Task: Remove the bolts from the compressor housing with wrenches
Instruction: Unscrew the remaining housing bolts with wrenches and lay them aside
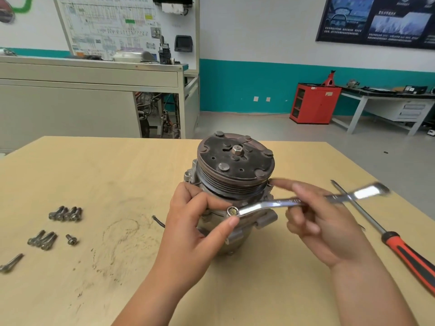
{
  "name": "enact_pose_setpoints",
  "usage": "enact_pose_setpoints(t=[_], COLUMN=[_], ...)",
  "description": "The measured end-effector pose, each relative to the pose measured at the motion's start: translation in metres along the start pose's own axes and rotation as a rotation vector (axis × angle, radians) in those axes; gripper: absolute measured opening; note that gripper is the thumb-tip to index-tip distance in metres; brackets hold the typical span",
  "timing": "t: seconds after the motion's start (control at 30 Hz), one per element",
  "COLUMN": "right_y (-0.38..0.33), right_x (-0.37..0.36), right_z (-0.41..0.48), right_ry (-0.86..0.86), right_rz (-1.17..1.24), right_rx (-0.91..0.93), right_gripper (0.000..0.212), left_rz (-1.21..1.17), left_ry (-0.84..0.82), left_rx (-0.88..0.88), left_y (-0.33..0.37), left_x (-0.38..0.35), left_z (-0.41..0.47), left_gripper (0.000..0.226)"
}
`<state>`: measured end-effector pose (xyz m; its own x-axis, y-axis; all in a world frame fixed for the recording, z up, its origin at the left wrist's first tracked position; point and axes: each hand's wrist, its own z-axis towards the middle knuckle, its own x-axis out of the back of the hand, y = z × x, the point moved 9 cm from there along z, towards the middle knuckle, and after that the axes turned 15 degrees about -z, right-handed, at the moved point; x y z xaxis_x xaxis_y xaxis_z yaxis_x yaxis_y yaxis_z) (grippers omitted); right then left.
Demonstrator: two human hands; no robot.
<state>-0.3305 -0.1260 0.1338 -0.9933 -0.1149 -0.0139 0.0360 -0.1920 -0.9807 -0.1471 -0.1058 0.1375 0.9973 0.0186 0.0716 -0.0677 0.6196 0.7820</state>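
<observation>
- Wood table (117, 172) holds the compressor (235, 165), standing up near the middle.
- My left hand (195, 222) pinches the wrench (270, 204) ring onto a side bolt (233, 211).
- My right hand (322, 227) is blurry, fingers curled on the handle.
- I should keep the ring flat and pull slowly.

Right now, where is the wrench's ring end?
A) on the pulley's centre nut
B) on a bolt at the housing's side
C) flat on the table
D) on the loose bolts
B: the wrench has its ring over a bolt on the side of the housing, below the pulley.
</observation>
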Motion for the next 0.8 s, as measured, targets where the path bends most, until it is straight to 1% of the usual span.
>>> enact_pose_setpoints(t=[0.07, 0.1, 0.13, 0.2, 0.23, 0.27, 0.3, 0.33, 0.37, 0.4, 0.43, 0.47, 0.5, 0.53, 0.57, 0.6, 0.67, 0.73, 0.8], right_y=[0.008, 0.008, 0.006, -0.001, -0.005, -0.007, -0.007, -0.006, -0.009, -0.010, -0.001, 0.011, 0.017, 0.019, 0.020, 0.021, 0.018, 0.025, 0.020], right_x=[0.007, 0.007, 0.007, 0.008, 0.011, 0.015, 0.019, 0.020, 0.011, 0.004, 0.010, 0.010, 0.007, 0.004, 0.004, 0.005, -0.005, -0.003, -0.006], right_z=[0.009, 0.010, 0.010, 0.002, -0.007, -0.017, -0.028, -0.037, -0.047, -0.051, -0.063, -0.072, -0.078, -0.082, -0.083, -0.082, -0.081, -0.084, -0.080], right_ry=[0.123, 0.156, 0.172, 0.182, 0.207, 0.234, 0.246, 0.189, 0.032, -0.030, 0.127, 0.141, 0.093, 0.058, 0.059, 0.054, -0.015, -0.004, 0.078], right_rz=[0.131, 0.184, 0.242, 0.329, 0.332, 0.336, 0.390, 0.499, 0.697, 0.811, 0.743, 0.704, 0.659, 0.615, 0.589, 0.598, 0.660, 0.660, 0.510], right_rx=[-0.006, 0.016, 0.046, 0.144, 0.204, 0.259, 0.302, 0.346, 0.388, 0.304, 0.106, -0.003, -0.060, -0.077, -0.071, -0.071, -0.060, -0.094, -0.140], right_gripper=[0.022, 0.019, 0.020, 0.035, 0.037, 0.035, 0.032, 0.030, 0.032, 0.032, 0.036, 0.039, 0.041, 0.041, 0.040, 0.041, 0.043, 0.045, 0.040], left_rz=[0.018, 0.022, 0.025, 0.039, 0.053, 0.066, 0.077, 0.095, 0.119, 0.147, 0.173, 0.196, 0.210, 0.216, 0.207, 0.182, 0.112, 0.084, 0.111], left_ry=[0.052, 0.069, 0.077, 0.075, 0.073, 0.073, 0.077, 0.082, 0.084, 0.078, 0.062, 0.036, 0.008, -0.015, -0.027, -0.031, -0.040, -0.063, -0.066], left_rx=[-0.011, -0.014, -0.020, -0.057, -0.084, -0.109, -0.132, -0.155, -0.179, -0.201, -0.220, -0.235, -0.248, -0.258, -0.262, -0.254, -0.204, -0.165, -0.161], left_y=[0.001, 0.002, 0.002, 0.005, 0.006, 0.007, 0.007, 0.006, 0.005, 0.003, 0.000, -0.002, -0.004, -0.007, -0.009, -0.011, -0.015, -0.015, -0.010], left_x=[0.000, 0.000, 0.000, 0.002, 0.004, 0.007, 0.010, 0.014, 0.017, 0.020, 0.021, 0.020, 0.019, 0.017, 0.015, 0.015, 0.013, 0.008, 0.001], left_z=[-0.001, -0.001, -0.001, -0.001, -0.001, -0.001, 0.000, 0.001, 0.002, 0.003, 0.005, 0.008, 0.010, 0.012, 0.013, 0.014, 0.015, 0.015, 0.014], left_gripper=[0.015, 0.016, 0.018, 0.021, 0.022, 0.024, 0.024, 0.026, 0.030, 0.033, 0.035, 0.038, 0.040, 0.040, 0.040, 0.039, 0.038, 0.031, 0.028])
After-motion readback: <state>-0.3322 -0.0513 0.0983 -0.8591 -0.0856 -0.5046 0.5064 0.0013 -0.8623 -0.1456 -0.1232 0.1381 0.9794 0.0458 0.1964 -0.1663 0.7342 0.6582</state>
